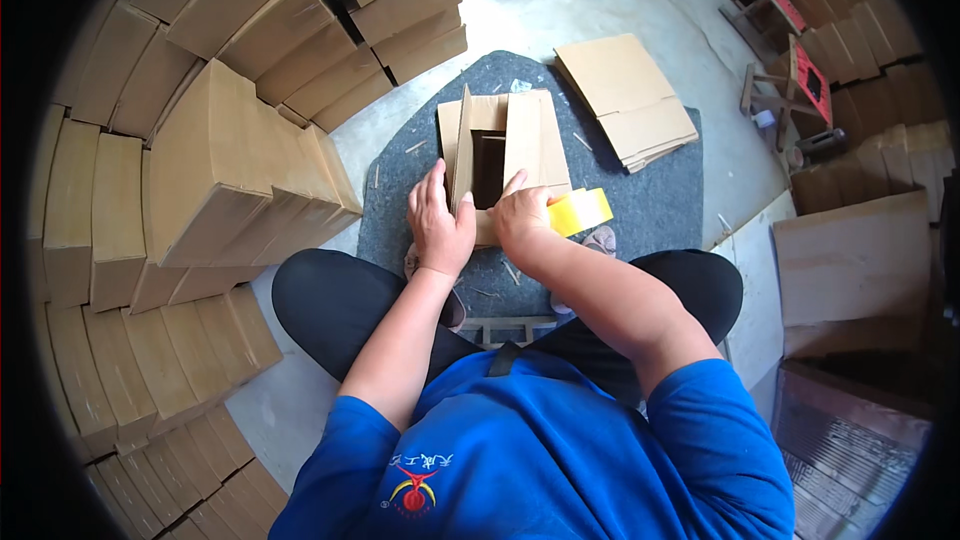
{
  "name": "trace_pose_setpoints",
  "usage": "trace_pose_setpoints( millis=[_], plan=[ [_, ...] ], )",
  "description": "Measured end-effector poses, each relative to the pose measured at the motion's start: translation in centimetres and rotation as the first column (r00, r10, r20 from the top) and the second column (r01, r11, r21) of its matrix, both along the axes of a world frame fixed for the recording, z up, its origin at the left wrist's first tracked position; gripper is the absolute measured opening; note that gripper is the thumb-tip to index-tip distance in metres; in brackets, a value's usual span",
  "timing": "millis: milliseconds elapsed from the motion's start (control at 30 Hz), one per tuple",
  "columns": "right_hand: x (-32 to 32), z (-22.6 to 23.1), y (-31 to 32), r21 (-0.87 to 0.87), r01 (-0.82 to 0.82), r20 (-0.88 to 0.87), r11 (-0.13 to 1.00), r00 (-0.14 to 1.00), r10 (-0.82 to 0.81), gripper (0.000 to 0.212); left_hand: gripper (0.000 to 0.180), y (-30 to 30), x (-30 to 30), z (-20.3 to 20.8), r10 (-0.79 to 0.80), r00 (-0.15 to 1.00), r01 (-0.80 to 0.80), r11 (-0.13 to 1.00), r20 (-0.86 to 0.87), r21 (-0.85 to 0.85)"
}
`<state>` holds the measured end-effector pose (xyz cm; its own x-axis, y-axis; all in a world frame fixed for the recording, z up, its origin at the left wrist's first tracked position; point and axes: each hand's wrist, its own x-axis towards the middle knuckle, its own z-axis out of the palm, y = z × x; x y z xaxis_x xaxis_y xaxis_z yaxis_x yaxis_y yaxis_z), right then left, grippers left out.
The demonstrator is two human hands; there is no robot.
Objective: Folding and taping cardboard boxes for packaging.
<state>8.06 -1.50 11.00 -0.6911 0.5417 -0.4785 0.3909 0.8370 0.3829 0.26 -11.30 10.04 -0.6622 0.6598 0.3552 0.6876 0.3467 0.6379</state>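
A cardboard box (pixel 540 145) stands on the grey mat between my knees, its top flaps raised or folded apart and a dark opening showing between them. My left hand (pixel 440 222) lies along the box's near left side, fingers stretched and thumb apart, holding nothing. At the near right corner, my right hand (pixel 522 220) is curled, with its index finger against the right flap. A roll of yellow tape (pixel 580 212) sticks out to the right from under that hand, which grips it. The palm side of the right hand is hidden.
Flat cardboard sheets (pixel 635 100) lie stacked on the mat (pixel 400 190) at the far right. Tall stacks of cartons (pixel 230 160) crowd the left. Small red-topped stools (pixel 808 85) and more cardboard (pixel 850 260) stand to the right. My feet flank the box's near side.
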Motion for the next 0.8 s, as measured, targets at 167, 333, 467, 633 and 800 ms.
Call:
trace_pose_setpoints(
  millis=[167,333,467,633,800],
  plan=[
    [0.4,3.5,2.2,-0.206,-0.014,0.007,0.978,1.0,0.016,0.08,0.082,3.9,-1.5,-2.1,-0.133,0.713,0.199,0.98,0.688,-0.018],
    [3.5,-0.5,4.0,-0.334,0.059,-0.087,0.941,0.992,-0.093,0.09,0.075,6.8,2.4,-1.6,0.079,0.957,0.13,0.74,0.278,-0.659],
    [4.6,2.6,4.1,-0.475,0.133,-0.147,0.87,0.963,-0.228,0.089,0.066,6.0,2.3,-1.7,-0.044,0.999,0.027,0.711,-0.005,-0.702],
    [5.1,4.8,6.6,-0.455,0.098,-0.121,0.885,0.978,-0.171,0.074,0.065,6.1,2.3,-1.5,-0.036,0.998,0.056,0.716,0.043,-0.696],
    [2.5,5.8,13.1,-0.259,0.269,-0.2,0.928,0.925,-0.324,0.086,0.064,6.1,2.9,-2.3,-0.044,0.999,0.037,0.747,0.006,-0.664]
  ],
)
